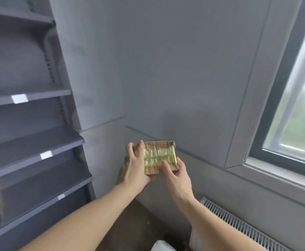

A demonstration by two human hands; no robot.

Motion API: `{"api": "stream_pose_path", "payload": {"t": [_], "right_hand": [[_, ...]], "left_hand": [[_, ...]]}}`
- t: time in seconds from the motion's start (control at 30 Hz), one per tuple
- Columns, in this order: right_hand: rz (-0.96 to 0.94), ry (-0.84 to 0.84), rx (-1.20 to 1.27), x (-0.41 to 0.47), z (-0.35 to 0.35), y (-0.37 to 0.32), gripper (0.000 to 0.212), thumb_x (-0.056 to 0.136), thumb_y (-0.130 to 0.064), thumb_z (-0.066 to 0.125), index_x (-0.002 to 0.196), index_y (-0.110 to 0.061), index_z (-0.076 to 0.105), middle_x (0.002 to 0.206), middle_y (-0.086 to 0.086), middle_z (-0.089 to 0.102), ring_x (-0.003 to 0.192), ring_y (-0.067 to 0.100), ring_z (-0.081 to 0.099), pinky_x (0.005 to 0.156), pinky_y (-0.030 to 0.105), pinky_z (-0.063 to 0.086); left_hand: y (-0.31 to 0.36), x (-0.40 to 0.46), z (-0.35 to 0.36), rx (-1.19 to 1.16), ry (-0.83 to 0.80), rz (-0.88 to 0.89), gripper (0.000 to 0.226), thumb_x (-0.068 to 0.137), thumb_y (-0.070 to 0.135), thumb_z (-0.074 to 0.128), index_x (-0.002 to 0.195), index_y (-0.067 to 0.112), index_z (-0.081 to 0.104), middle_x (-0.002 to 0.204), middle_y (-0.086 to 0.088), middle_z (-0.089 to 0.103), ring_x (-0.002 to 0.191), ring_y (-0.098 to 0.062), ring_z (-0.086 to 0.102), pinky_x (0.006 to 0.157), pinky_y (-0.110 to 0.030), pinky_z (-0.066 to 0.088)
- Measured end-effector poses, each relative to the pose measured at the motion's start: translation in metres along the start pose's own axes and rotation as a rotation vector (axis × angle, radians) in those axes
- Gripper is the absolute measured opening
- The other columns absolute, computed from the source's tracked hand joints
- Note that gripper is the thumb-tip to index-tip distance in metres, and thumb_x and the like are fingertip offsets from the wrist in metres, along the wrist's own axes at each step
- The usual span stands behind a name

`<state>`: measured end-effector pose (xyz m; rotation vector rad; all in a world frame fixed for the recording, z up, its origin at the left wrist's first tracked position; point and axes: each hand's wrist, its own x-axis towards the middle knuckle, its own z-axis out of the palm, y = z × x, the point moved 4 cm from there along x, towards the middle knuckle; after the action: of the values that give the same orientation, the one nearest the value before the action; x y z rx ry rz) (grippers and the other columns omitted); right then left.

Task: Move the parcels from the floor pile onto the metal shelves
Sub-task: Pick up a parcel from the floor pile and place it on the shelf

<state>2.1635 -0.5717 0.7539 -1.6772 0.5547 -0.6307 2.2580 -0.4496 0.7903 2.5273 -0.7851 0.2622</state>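
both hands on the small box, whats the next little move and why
Probably swing the cardboard parcel left toward the metal shelves. The left hand and right hand both grip it in mid-air by the wall, and the shelves stand to the left with bare boards.

Brown cardboard parcel (pixel 160 157) (yellowish glossy tape across it); dark grey shelves (pixel 30 142), white labels (pixel 19 98).
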Motion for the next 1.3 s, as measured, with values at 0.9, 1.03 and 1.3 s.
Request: {"api": "stream_pose_path", "payload": {"t": [0.9, 1.03, 1.3], "right_hand": [[-0.366, -0.839, 0.131, -0.267, 0.271, -0.197, 0.069, 0.066, -0.042, 0.085, 0.119, -0.03, 0.042, 0.108, -0.017, 0.063, 0.094, -0.007, 0.06, 0.071, 0.012, 0.049], [-0.383, -0.82, 0.128, -0.3, 0.283, -0.184, 0.07, 0.068, -0.024, 0.082, 0.118, -0.033, 0.035, 0.111, -0.019, 0.06, 0.097, -0.007, 0.059, 0.07, 0.009, 0.048], [-0.439, -0.784, 0.127, -0.374, 0.298, -0.164, 0.072, 0.065, -0.023, 0.088, 0.114, -0.03, 0.036, 0.108, -0.018, 0.059, 0.097, -0.004, 0.06, 0.072, 0.014, 0.051]], "left_hand": [[-0.205, -0.282, -0.319, 0.624, 0.43, -0.253, 0.143, 0.053, 0.034, 0.095, 0.157, 0.013, -0.001, 0.16, -0.014, 0.014, 0.133, -0.03, 0.049, 0.073, -0.03, 0.061], [-0.236, -0.333, -0.341, 0.604, 0.389, -0.293, 0.149, 0.053, 0.061, 0.087, 0.156, 0.02, -0.014, 0.164, -0.01, -0.005, 0.15, -0.03, 0.013, 0.108, -0.05, 0.042], [-0.278, -0.402, -0.357, 0.024, 0.24, -0.54, 0.141, 0.046, 0.089, 0.064, 0.154, 0.038, -0.011, 0.164, 0.011, 0.0, 0.149, -0.019, 0.016, 0.114, -0.048, 0.033]]}}
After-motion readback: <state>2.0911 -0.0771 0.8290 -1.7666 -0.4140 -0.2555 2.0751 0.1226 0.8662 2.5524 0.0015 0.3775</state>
